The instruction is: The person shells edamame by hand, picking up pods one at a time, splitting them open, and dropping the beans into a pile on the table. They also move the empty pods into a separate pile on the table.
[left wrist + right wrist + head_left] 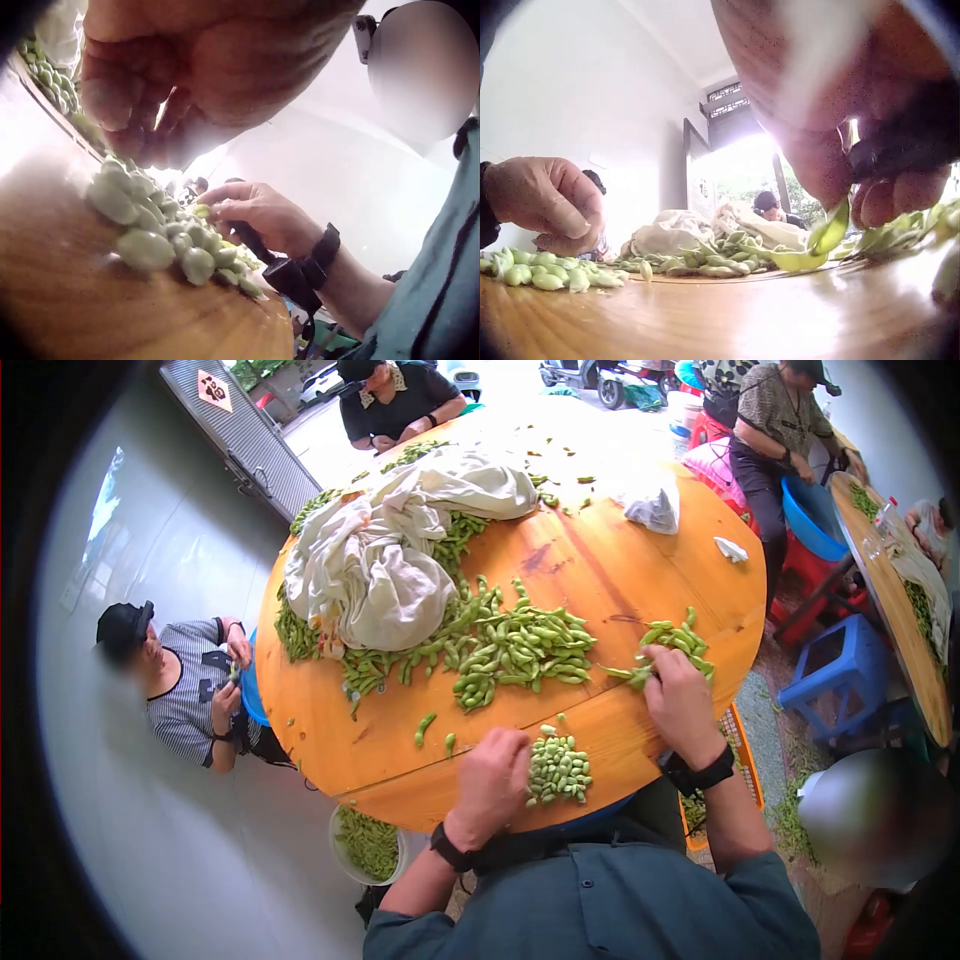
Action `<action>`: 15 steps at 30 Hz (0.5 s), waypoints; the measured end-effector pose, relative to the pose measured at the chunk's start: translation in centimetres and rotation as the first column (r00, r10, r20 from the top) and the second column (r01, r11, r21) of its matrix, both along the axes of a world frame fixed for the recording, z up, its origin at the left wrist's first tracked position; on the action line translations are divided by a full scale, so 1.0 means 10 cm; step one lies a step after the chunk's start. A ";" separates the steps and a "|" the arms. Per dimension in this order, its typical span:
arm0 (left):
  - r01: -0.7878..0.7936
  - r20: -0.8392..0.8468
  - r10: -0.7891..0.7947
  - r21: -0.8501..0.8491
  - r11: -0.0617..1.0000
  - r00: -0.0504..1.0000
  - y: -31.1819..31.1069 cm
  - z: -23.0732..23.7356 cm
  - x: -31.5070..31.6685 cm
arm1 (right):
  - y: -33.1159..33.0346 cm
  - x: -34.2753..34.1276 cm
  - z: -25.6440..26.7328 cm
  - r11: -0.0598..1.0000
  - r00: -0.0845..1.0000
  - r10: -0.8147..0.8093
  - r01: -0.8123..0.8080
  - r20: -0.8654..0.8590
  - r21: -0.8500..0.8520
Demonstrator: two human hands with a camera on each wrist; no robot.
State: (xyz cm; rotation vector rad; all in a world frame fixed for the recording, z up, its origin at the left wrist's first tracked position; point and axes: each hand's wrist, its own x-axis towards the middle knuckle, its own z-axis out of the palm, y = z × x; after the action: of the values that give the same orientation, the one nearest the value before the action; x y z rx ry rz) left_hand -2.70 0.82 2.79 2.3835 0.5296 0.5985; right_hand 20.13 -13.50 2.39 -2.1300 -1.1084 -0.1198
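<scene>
My left hand (490,785) hovers beside a small heap of shelled green soybeans (560,765) at the table's near edge. Its fingers are loosely curled, and in the right wrist view nothing shows between thumb and forefinger. At a smaller pile of soybean pods (690,640) on the right, my right hand (685,700) reaches in with bent fingers. It pinches a green soybean pod (830,231) that hangs below the fingertips in the right wrist view. A large pile of unshelled pods (525,645) spreads across the middle of the table.
A crumpled white cloth (390,550) lies over pods on the round wooden table (640,750). Below the left edge stands a white bucket (340,840) of pods. An orange crate (745,760) and a blue stool (835,670) are at right. Other people sit around.
</scene>
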 end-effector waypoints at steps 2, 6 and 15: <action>-0.222 0.001 0.222 0.093 0.971 0.975 0.17 -0.03 -0.16 | -0.02 0.01 0.02 1.000 0.999 -0.022 0.021 -0.043 -0.013; -0.384 -0.170 0.445 0.297 0.874 0.879 0.50 -0.06 -0.50 | -0.08 -0.07 0.13 0.998 0.992 0.013 -0.006 -0.125 0.057; -0.245 -0.103 0.223 -0.434 0.867 0.969 0.17 0.07 -0.17 | 0.09 -0.63 0.13 0.893 0.834 0.446 -0.394 -0.325 0.215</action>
State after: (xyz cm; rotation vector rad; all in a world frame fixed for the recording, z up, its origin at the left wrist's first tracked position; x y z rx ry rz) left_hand -4.44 2.50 3.51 1.9152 0.8867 0.4605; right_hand 13.80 -12.57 3.69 -1.6456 -1.2670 0.3849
